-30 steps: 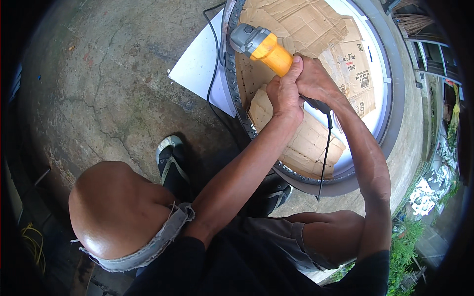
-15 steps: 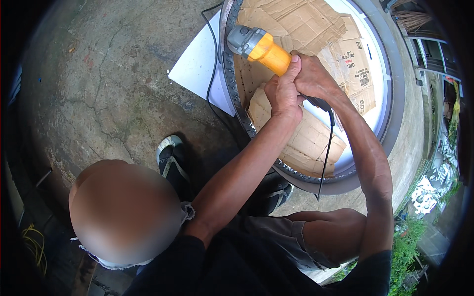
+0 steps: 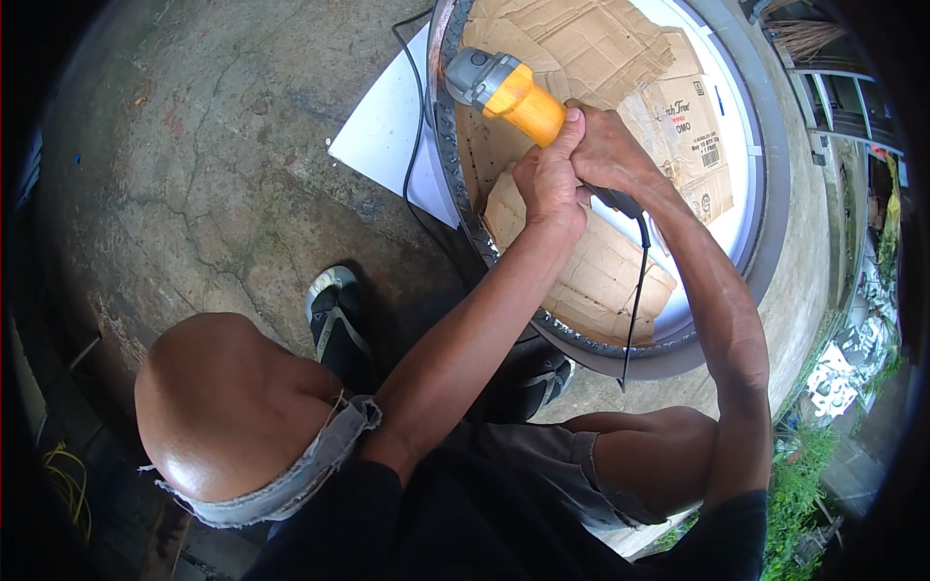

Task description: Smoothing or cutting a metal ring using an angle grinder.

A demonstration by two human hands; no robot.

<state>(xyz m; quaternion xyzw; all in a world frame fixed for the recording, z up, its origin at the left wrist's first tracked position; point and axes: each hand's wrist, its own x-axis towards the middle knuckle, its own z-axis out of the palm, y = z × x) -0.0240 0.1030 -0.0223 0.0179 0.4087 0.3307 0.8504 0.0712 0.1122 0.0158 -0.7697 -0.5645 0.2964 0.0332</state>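
A yellow angle grinder (image 3: 524,105) with a grey gear head is gripped in both my hands. My left hand (image 3: 554,182) closes around its body from the near side, thumb laid along the yellow housing. Wrapped over the rear part is my right hand (image 3: 612,150), its fingers partly hidden. The grinder's head is at the left edge of a large round metal rim (image 3: 772,208), whose inner border looks dark and jagged there. The disc is hidden beneath the head. From the handle's end a black cord (image 3: 639,290) hangs down across the rim.
Torn brown cardboard (image 3: 591,53) lies inside the rim over a white surface. A white sheet (image 3: 383,136) sticks out under its left side, crossed by a black cable (image 3: 418,160). My shoes (image 3: 334,315) stand on cracked concrete (image 3: 208,165). Green plants (image 3: 799,494) grow at the right.
The grinder and both hands have shifted very slightly left along the rim's edge. My grip stays the same.
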